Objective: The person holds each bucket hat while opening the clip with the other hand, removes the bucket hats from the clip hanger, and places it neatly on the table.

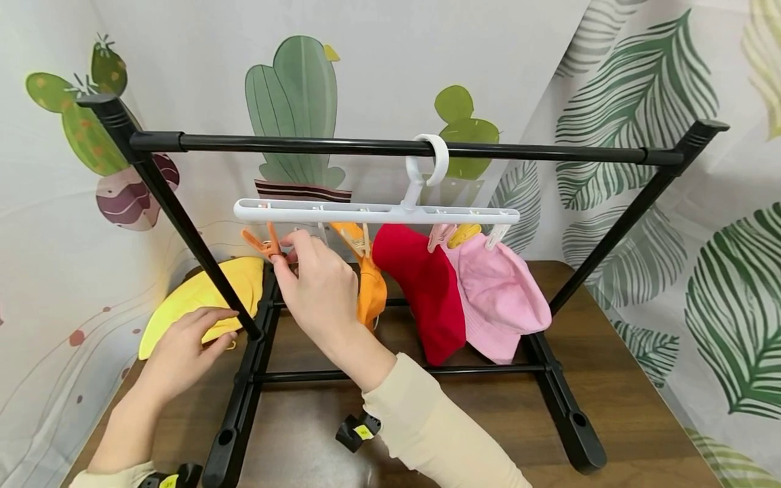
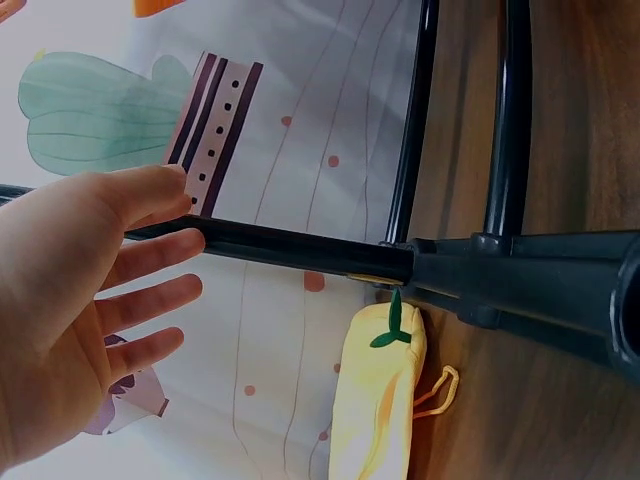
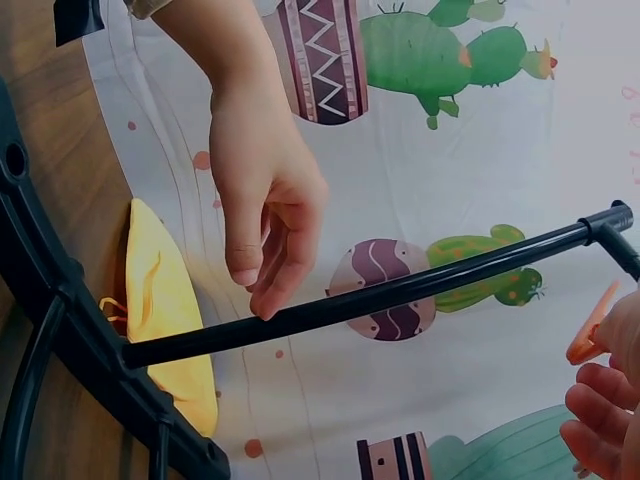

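Yellow hat (image 1: 189,295): left of the frame, on the surface (image 1: 610,379), long axis slanting from lower left to upper right.
Left hand (image 1: 183,352): nearer to the hat, above it and apart; fingers loosely extended, gripping nothing.
Right hand (image 1: 320,281): left of centre, forearm reaching from lower right; thumb and fingers pinching the orange clip (image 1: 262,245).
Orange clip: up and right of the hat, beneath the white hanger's (image 1: 366,211) left end; attachment cannot be told.

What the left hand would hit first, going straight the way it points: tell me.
Most likely the left post: the left hand aims its fingers at it, their tips close beside it in the head view. Depth is unclear; they may already touch it.
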`<state>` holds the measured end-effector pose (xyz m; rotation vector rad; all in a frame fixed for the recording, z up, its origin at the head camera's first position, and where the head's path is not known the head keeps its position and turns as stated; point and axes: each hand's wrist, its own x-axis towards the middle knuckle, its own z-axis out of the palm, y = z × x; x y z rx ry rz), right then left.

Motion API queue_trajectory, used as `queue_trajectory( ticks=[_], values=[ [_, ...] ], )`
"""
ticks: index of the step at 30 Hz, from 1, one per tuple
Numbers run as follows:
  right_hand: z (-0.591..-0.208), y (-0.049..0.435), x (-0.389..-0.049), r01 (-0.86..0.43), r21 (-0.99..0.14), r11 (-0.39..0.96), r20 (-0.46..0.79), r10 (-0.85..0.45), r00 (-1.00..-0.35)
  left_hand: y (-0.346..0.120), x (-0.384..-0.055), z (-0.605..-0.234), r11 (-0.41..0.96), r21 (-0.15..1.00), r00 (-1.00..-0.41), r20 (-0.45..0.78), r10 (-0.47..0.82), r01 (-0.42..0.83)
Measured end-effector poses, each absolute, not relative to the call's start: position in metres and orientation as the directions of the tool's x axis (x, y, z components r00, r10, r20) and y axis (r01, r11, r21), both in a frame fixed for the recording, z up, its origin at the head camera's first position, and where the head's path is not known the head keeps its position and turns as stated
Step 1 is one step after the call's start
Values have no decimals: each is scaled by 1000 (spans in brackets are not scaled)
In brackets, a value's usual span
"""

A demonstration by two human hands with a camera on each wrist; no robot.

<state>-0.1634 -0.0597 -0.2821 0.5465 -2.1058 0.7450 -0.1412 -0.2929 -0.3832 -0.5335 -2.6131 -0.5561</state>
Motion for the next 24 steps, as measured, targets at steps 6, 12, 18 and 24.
queue_trajectory(
  ticks=[6, 12, 18, 24],
  values=[
    [-277, -52, -162, -631, -320, 707, 819, -128, -559, -287, -141, -384, 846, 283, -827, 487, 280, 453],
    [-274, -41, -161, -649, -318, 691, 818, -145, -556, -279, -142, -386, 853, 264, -823, 492, 283, 451],
    [-275, -31, -161, -676, -294, 676, 829, -172, -533, -273, -142, -388, 841, 254, -803, 516, 300, 477],
    [-274, -25, -159, -694, -299, 655, 829, -182, -529, -267, -142, -388, 824, 268, -796, 519, 313, 499]
  ],
)
